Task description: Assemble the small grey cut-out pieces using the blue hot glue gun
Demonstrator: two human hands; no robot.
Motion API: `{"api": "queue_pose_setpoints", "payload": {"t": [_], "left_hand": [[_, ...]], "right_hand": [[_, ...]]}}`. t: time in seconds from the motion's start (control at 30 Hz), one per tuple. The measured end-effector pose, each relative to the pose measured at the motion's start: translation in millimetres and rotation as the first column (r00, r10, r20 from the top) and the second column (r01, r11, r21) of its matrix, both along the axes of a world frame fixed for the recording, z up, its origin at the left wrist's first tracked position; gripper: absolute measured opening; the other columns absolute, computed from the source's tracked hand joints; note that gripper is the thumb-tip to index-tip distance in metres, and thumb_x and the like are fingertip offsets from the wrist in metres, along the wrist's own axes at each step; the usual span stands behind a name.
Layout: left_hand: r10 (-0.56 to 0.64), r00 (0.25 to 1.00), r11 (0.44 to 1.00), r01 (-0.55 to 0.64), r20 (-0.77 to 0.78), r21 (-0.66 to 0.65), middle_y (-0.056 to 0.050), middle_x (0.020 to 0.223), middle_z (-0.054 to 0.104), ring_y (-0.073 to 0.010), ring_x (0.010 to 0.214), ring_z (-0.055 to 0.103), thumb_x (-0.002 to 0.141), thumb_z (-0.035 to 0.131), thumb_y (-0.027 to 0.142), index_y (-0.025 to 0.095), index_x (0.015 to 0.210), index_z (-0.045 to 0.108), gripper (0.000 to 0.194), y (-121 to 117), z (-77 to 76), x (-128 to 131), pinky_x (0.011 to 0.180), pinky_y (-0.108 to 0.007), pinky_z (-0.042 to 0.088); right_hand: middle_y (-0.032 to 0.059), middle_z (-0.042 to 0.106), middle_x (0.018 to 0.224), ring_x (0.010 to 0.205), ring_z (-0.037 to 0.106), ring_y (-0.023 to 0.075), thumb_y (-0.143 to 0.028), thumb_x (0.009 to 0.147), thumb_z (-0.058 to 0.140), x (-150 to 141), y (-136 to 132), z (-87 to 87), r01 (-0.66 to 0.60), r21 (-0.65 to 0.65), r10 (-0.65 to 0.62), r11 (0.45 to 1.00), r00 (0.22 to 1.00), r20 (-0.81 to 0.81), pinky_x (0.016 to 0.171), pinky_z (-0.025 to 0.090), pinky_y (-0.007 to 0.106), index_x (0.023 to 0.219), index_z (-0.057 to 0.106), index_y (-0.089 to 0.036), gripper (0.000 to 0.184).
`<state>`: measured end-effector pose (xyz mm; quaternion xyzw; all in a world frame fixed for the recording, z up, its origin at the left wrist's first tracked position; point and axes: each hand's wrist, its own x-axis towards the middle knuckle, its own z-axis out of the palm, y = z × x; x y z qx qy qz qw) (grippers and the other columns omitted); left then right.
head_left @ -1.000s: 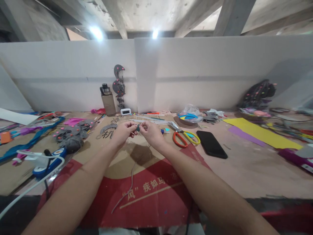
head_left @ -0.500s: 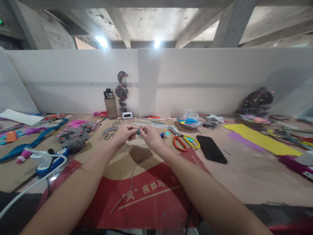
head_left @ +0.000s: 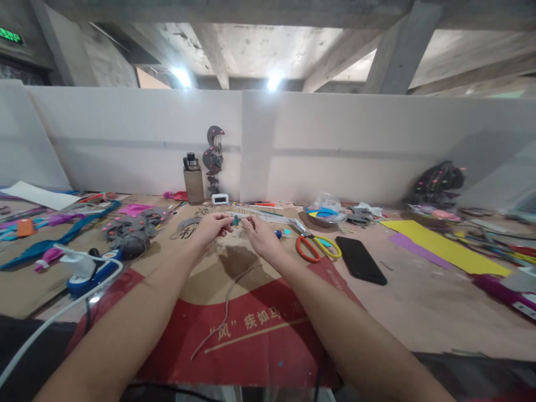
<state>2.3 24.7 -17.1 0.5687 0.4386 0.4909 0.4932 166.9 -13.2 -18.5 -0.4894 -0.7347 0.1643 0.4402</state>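
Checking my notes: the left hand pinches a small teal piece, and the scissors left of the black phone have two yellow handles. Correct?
Not quite: the scissors have one yellow handle and one orange-red handle, not two yellow ones, as the head view shows. The rest stands: the left hand pinches a small teal piece, and the scissors lie left of the black phone.

Left grip (head_left: 213,229) pinching; right grip (head_left: 260,231) just beside, closure unclear.
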Motion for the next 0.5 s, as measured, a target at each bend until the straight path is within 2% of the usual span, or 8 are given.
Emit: {"api": "queue_pose_setpoints", "payload": {"t": [0.13,0.23,0.3,0.4,0.5], "left_hand": [[0.036,0.996,0.999,-0.035,0.077,-0.008,-0.003,0.056,0.061,-0.0055,0.043,0.048,0.059,0.075,0.033,0.011,0.073,0.065,0.028,4.7,-2.4,-4.1,0.042,-0.017,0.035],[0.038,0.994,0.999,-0.036,0.106,-0.023,-0.002,0.057,0.061,-0.0055,0.045,0.050,0.058,0.076,0.032,0.010,0.072,0.065,0.028,5.0,-2.0,-4.6,0.043,-0.017,0.038],[0.039,0.988,0.999,-0.035,0.149,-0.030,-0.002,0.057,0.061,-0.0061,0.047,0.052,0.058,0.077,0.029,0.010,0.072,0.065,0.026,4.5,-1.2,-4.6,0.043,-0.016,0.038],[0.049,0.974,0.998,-0.039,0.222,-0.051,-0.001,0.056,0.060,-0.0063,0.048,0.053,0.057,0.077,0.026,0.011,0.073,0.064,0.025,4.4,-0.5,-5.1,0.041,-0.015,0.037],[0.052,0.967,0.997,-0.035,0.251,-0.070,0.000,0.056,0.058,-0.0056,0.047,0.052,0.057,0.077,0.025,0.011,0.072,0.063,0.024,5.2,-1.3,-5.4,0.038,-0.014,0.035]], "right_hand": [[0.0059,0.064,0.083,0.075,0.054,0.0157,-0.037,0.087,0.040,21.9,-4.5,10.9,0.159,0.101,-0.170,0.982,0.980,0.107,0.066,0.035,0.026,0.087,0.060,-0.018,0.028],[0.0064,0.065,0.079,0.072,0.056,0.0164,-0.036,0.087,0.039,47.0,-4.0,12.6,0.288,0.077,-0.297,0.955,0.938,0.177,0.065,0.036,0.026,0.084,0.062,-0.018,0.030],[0.0095,0.066,0.079,0.073,0.058,0.0185,-0.038,0.086,0.040,59.4,-2.3,7.6,0.378,0.019,-0.369,0.926,0.891,0.264,0.065,0.037,0.028,0.083,0.064,-0.016,0.033],[0.0164,0.067,0.081,0.077,0.062,0.0228,-0.048,0.085,0.040,64.0,0.5,-8.0,0.421,-0.120,-0.334,0.899,0.836,0.435,0.066,0.040,0.030,0.080,0.065,-0.013,0.044],[0.0230,0.066,0.093,0.087,0.063,0.0275,-0.047,0.075,0.055,57.6,3.5,-27.3,0.425,-0.170,-0.296,0.889,0.816,0.496,0.071,0.043,0.033,0.090,0.065,-0.009,0.043]]}}
